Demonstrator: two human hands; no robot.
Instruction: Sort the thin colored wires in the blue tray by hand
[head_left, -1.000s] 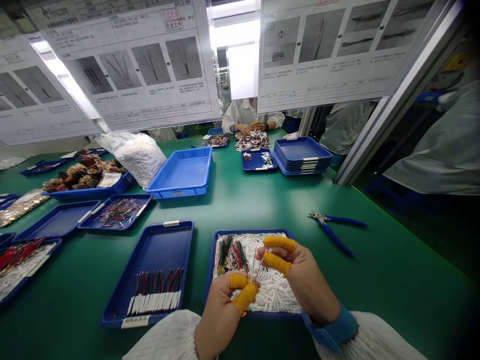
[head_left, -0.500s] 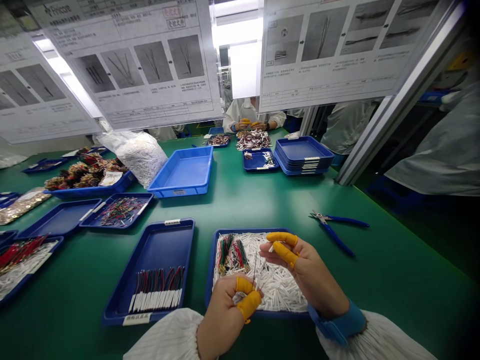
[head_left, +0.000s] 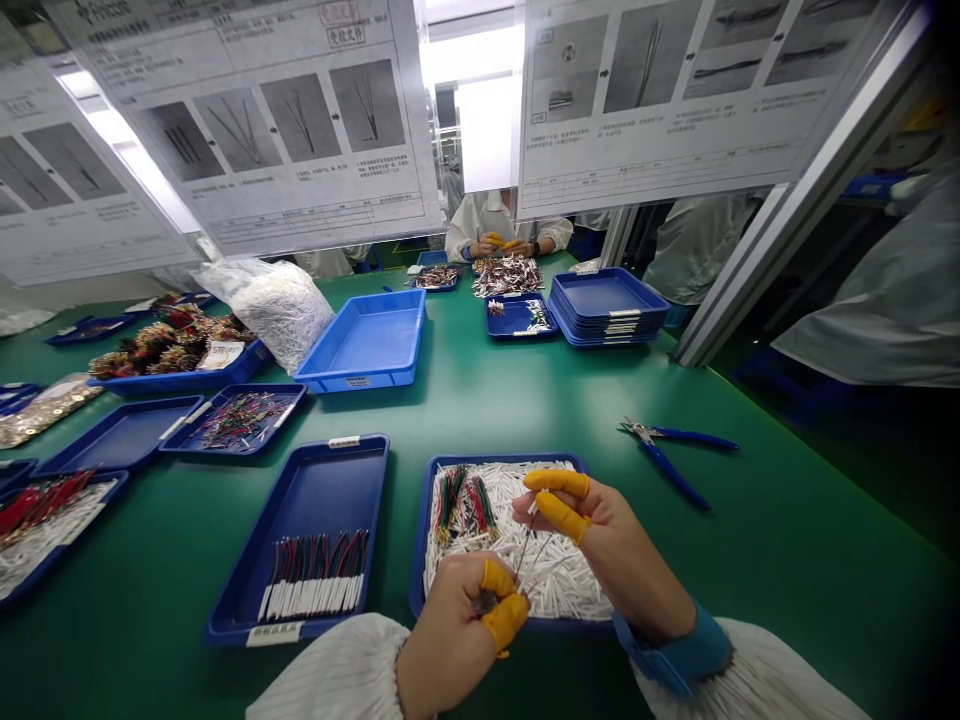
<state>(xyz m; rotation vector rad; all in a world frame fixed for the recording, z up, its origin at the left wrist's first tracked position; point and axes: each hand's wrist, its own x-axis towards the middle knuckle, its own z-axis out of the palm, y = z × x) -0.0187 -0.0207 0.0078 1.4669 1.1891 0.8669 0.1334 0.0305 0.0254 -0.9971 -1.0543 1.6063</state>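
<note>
A factory assembly workshop is indicated by 3 printed photo-step sheets (head_left: 277,185) hung above a green workbench (head_left: 510,400), by stacked blue trays (head_left: 611,310), by wires (head_left: 319,560) lined up, and by a white-coated co-worker (head_left: 466,228) stationed opposite.

A few thin wires (head_left: 524,548) stand out of the left fingers (head_left: 505,622); one, dark and reddish, leans toward one o'clock, up to a small white tube (head_left: 534,507) pinched in the right fingers (head_left: 561,515). Below them, at six o'clock of the view, is the dark blue tray (head_left: 510,460), filled with loose white tubes (head_left: 562,592) lying in all directions. At its ten o'clock lie bunched red, green and black wires (head_left: 478,508), yellowish at the lower ends.
</note>
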